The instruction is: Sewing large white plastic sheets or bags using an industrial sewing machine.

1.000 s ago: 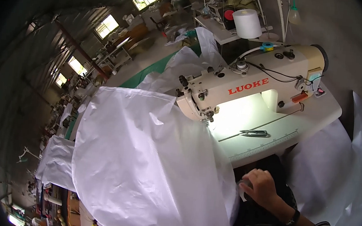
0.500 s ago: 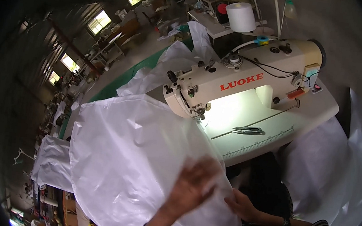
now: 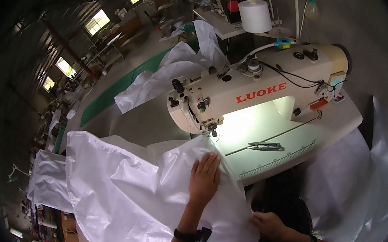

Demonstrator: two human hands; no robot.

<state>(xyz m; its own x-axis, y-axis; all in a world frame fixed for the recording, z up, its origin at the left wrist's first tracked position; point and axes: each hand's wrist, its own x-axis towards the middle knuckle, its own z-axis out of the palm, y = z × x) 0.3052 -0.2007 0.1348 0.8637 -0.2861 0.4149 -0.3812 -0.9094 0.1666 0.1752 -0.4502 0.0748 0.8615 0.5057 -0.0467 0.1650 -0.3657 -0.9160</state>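
A large white plastic-like sheet (image 3: pixel 120 189) drapes over the front of a cream sewing machine (image 3: pixel 253 95), one corner reaching the lit needle area. My left hand (image 3: pixel 205 179) lies flat on this sheet, fingers stretched toward the needle and just short of it. At the sheet's right edge, my right hand (image 3: pixel 269 225) is closed, pinching the material near my lap. Small thread snips (image 3: pixel 265 146) rest on the machine bed, right of the needle; neither hand touches them. The underside of the sheet is hidden.
More white sheeting (image 3: pixel 339 176) hangs to the right of the machine. Behind it stands a white thread cone (image 3: pixel 255 16). Another crumpled white piece (image 3: pixel 171 69) lies past the machine head, beside a green strip (image 3: pixel 111 100). Workshop clutter and windows fill the far left.
My left hand has moved up the sheet toward the needle and settled flat. The sheet's far edge has dropped toward me and folded, uncovering the surface behind it. My right hand keeps its edge.
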